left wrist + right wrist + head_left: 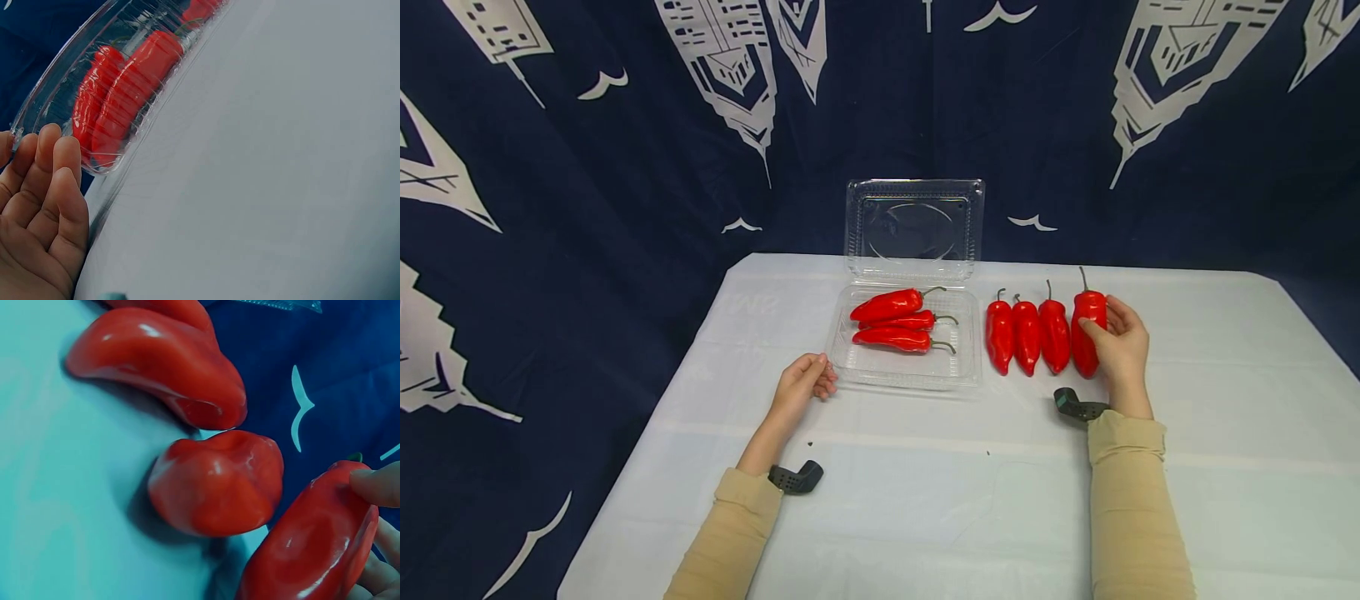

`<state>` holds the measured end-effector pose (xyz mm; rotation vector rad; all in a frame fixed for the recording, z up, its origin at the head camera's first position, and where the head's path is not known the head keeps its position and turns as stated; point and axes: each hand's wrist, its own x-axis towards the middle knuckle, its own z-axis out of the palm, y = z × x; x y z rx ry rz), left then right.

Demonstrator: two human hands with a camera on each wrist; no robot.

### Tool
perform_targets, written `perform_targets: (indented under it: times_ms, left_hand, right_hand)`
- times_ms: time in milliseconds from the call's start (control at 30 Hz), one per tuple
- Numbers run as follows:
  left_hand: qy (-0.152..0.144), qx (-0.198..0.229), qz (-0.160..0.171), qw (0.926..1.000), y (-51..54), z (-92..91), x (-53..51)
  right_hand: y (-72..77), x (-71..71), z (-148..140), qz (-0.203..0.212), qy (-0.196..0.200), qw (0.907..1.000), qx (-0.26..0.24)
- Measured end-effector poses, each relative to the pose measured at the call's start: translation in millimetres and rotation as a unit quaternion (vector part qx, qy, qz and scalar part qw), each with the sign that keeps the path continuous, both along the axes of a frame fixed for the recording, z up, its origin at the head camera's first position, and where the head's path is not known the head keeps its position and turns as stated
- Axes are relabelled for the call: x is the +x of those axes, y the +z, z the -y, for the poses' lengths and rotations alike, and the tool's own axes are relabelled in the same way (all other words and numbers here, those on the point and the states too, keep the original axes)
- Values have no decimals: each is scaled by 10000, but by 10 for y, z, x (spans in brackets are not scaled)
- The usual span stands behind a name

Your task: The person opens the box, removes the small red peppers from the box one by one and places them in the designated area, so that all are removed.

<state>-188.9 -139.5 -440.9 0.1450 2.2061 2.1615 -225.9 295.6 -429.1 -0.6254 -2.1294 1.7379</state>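
Observation:
A clear plastic box [906, 379] stands with its lid up, holding several red peppers [891, 337] whose stems point right. To its right, several more peppers [1000, 337] lie side by side, stems toward the back. My right hand [1122, 346] grips the rightmost pepper [1084, 333] between thumb and fingers; the right wrist view shows the thumb on this pepper [312, 544] near its stem end. At the box's front left corner is my left hand [803, 385]. Its fingers are bent loosely by the box edge in the left wrist view, where the hand [47, 212] holds no pepper.
The box's raised lid [913, 229] stands at the back edge of the white table [925, 500], before a dark blue patterned cloth [625, 250]. Two tiny dark specks lie on the table in front of the box.

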Motion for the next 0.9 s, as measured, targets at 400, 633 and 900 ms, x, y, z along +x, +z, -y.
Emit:
perform_targets:
  times_ms: [400,633,900]
  left_hand:
    - [-22,-19,13,10000,-2,0,1]
    - [-52,-22,5,10000,-3,1,7]
    - [-25,-41,-17,10000,3,0,4]
  right_hand:
    - [-36,-26,-12,372,6,9993,-40]
    - [-145,-81,-80,458,-15,9989,-99]
    - [-107,-61,-35,522,-30,9985,-169]
